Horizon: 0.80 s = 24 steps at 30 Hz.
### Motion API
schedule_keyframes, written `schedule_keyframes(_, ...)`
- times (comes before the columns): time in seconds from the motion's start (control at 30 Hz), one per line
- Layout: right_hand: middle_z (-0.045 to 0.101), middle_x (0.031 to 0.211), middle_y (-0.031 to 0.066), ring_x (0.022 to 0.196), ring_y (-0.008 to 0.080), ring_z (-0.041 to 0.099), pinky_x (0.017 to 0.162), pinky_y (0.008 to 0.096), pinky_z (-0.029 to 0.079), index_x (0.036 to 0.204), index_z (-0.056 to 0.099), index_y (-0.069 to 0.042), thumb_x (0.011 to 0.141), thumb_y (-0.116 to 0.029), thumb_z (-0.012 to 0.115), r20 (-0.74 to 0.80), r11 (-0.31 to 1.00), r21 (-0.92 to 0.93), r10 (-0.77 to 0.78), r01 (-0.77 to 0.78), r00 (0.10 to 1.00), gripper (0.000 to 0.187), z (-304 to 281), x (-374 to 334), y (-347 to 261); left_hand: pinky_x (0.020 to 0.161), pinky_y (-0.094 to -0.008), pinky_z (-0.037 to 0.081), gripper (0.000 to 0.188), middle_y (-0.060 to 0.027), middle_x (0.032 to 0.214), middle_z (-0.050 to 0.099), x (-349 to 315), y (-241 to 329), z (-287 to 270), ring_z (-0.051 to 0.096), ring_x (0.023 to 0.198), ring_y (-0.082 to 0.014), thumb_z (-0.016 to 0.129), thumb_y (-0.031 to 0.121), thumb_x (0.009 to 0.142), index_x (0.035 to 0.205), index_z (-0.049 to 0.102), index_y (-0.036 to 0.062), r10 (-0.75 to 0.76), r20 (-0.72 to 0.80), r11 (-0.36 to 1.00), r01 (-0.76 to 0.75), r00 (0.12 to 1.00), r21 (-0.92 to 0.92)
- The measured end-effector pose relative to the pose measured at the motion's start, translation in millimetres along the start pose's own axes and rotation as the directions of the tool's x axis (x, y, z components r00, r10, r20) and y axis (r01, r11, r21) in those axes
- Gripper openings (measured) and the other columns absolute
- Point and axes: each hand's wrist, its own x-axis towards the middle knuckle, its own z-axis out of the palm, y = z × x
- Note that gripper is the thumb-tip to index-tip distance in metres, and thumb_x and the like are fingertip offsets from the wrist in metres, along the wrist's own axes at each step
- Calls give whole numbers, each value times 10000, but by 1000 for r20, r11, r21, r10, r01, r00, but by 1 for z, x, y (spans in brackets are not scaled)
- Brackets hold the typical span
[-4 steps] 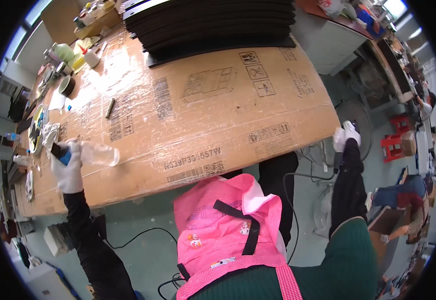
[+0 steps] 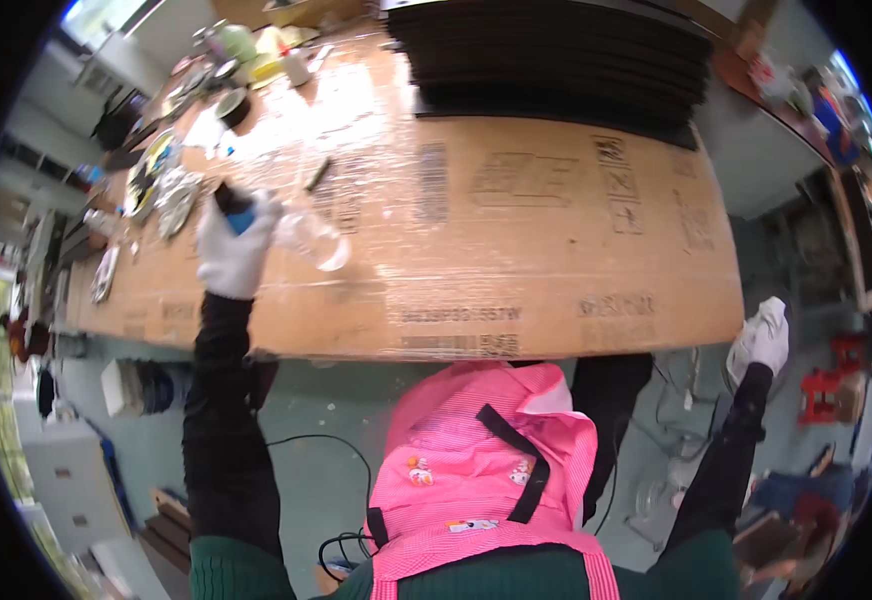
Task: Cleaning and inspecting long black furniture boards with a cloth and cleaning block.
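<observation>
My left hand (image 2: 231, 255), in a white glove, is over the left part of the cardboard-covered table (image 2: 526, 270). Its fingers are closed around a small dark and blue object (image 2: 239, 218) whose kind I cannot make out. A clear plastic bottle (image 2: 318, 243) is right beside this hand; whether they touch is unclear. My right hand (image 2: 764, 338), also gloved in white, is out at the table's right front corner. Blur hides how its fingers are set and whether anything is in them. A short dark stick-like piece (image 2: 319, 174) lies beyond the bottle.
A tall stack of black sheets (image 2: 556, 70) stands at the table's back. Far left are a roll of dark tape (image 2: 233, 107), a white squeeze bottle (image 2: 296, 68), a crumpled cloth (image 2: 177, 198) and an oval tray (image 2: 152, 172). Red stools (image 2: 819, 397) and cables are on the right.
The whole view has swung left, so the table and stack sit further right in the picture. Both hands keep roughly their places relative to the table; the left still grips the dark and blue object.
</observation>
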Motion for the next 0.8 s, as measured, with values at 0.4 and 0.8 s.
schedule_keyframes(0.4, 585, 1265, 67, 1154, 297, 574, 897, 437, 484, 1263, 622, -215, 733, -247, 757, 507, 292, 500, -862, 815, -2, 548, 200, -331, -239, 855, -349, 527, 500, -92, 947, 668, 78, 39, 109, 658, 882, -222, 812, 263, 806, 1166, 569, 17, -73, 169, 992, 53, 983, 117)
schedule_keyframes(0.8, 572, 1345, 52, 1226, 316, 516, 964, 498, 439, 1321, 599, -234, 706, -236, 757, 547, 437, 322, -810, 840, 212, 635, 254, -375, -271, 807, -351, 547, 499, -103, 928, 686, 102, -97, 93, 680, 862, -225, 824, 279, 770, 1155, 609, 45, -165, 123, 940, 118, 979, 320)
